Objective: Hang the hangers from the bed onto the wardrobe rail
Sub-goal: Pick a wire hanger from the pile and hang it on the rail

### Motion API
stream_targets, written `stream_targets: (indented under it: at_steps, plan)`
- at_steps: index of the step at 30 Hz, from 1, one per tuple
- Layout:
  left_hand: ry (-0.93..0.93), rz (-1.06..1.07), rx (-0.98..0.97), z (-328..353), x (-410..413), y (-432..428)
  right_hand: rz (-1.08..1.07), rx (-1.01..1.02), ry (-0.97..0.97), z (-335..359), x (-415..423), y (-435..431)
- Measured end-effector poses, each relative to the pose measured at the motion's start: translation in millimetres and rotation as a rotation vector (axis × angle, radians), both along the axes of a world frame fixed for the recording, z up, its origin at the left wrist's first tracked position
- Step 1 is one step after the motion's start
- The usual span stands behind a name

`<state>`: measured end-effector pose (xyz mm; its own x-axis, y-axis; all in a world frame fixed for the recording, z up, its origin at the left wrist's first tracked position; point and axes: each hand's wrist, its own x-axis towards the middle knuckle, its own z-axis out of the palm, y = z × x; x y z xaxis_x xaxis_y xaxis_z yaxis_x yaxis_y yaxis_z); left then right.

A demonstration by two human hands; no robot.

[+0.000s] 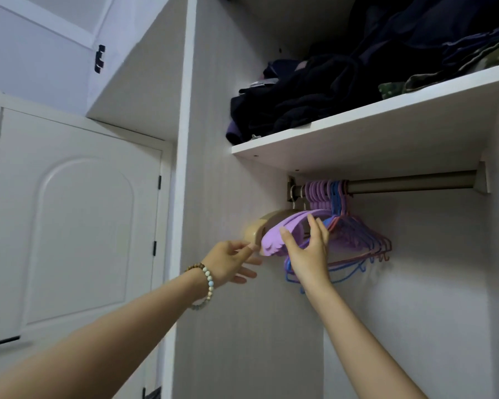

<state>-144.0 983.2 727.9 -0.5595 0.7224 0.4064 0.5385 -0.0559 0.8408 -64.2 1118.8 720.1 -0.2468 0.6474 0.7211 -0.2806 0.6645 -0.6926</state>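
head view: hangers [357, 240] on rail [409, 181], right hand [308, 254] fingers round purple hanger [271, 243], left hand [228, 263] fingers apart

The rail [409, 182] carried purple, blue and pink hangers [355, 234] bunched at its left end; above the rail, the shelf [357, 131] held dark clothes [300, 102].
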Motion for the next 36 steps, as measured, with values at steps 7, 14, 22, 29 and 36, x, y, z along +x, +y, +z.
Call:
stream_targets:
  at_steps: [7, 14, 22, 29, 36]
  plan:
    - [0.059, 0.204, 0.075, -4.2, -35.7, -146.2, 0.22, 0.134, -0.151, -3.9, -40.3, -131.3]
    - [0.029, 0.569, 0.056, -68.3, -92.2, -358.5, 0.552, 0.146, -0.389, -47.5, -100.8, -299.2]
    - [-0.134, 0.969, -0.154, -217.3, -106.2, -617.8, 0.874, 0.199, -0.671, -161.8, -164.1, -543.4]
    - [-0.427, 1.232, -0.28, -373.1, -54.8, -804.0, 1.136, 0.279, -1.005, -305.2, -176.2, -725.8]
    - [-0.75, 1.424, -0.377, -520.7, 24.9, -924.0, 1.259, 0.296, -1.262, -459.6, -146.8, -840.5]
